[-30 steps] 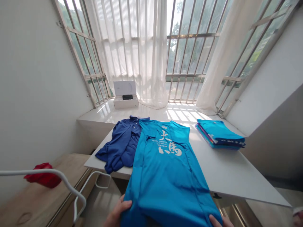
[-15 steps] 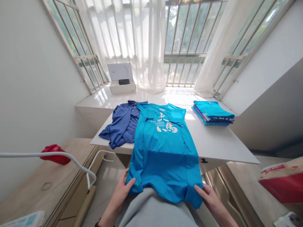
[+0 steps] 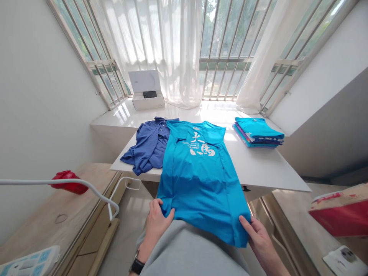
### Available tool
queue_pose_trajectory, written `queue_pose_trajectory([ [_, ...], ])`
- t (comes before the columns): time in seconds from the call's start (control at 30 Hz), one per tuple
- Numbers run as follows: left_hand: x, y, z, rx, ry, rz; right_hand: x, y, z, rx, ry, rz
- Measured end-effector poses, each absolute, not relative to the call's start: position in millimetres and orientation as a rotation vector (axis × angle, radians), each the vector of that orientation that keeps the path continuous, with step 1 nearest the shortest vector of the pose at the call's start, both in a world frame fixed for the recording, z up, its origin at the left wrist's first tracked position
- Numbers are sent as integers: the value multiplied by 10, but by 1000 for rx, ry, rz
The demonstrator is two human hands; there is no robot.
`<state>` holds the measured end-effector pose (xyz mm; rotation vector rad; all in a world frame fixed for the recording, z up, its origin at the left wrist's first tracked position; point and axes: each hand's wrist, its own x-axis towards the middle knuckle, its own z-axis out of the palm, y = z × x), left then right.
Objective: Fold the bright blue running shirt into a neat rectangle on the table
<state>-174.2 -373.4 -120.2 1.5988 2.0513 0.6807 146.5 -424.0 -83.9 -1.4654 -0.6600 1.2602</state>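
Head view, inventory of 1 moment.

Item 1: blue sleeveless running shirt (image 3: 201, 184), laid flat and face up across the middle of the white table (image 3: 273, 172). Neck toward the far edge, lower part past the near edge and off the tabletop. White print on the chest: large brush characters above and below small lettering, with "MARATHON" partly legible.

Item 2: left hand (image 3: 157, 226), clenched on the lower left edge of the shirt, fingers curled over the cloth. Black watch (image 3: 137, 266) on the wrist.

Item 3: right hand (image 3: 258, 239), grasping the lower right corner of the shirt between thumb and fingers.

Item 4: grey clothing (image 3: 194, 249) on the person's own body, directly below the hem and between both forearms.

Item 5: navy polo shirt (image 3: 146, 147), crumpled near the left edge of the table, touching the blue shirt's left side.

Item 6: stack of folded shirts (image 3: 257, 133), mostly blue, near the far right corner of the table.

Item 7: white box (image 3: 148, 101), lid raised, on the window sill (image 3: 207, 113) beyond the far edge, with 1 black object (image 3: 150, 94) inside.

Item 8: red cloth (image 3: 69, 187) on a wooden cabinet (image 3: 57, 218), left of the table, below a bent white rod (image 3: 57, 181).

Item 9: power strip (image 3: 28, 262), bottom left corner of the view.
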Motion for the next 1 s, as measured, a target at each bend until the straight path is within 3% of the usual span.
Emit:
queue_pose_trajectory([
  [0.17,-1859,-3786,-1046,1765,2117,465,1558,-4251,-845,-1487,-692,1284],
  [0.37,-2130,-4100,-759,1829,2144,689,1542,-4285,-818,-1519,-688,1257],
  [0.5,-2155,-4179,-883,1824,2093,796,1432,-4272,-770,-1564,-702,1294],
  [0.7,-1987,-4027,-956,1784,2089,450,1379,-4262,-713,-1556,-714,1327],
  [1.0,-1984,-3273,-1230,1972,2192,290,1385,-4239,-721,-1555,-781,1285],
])
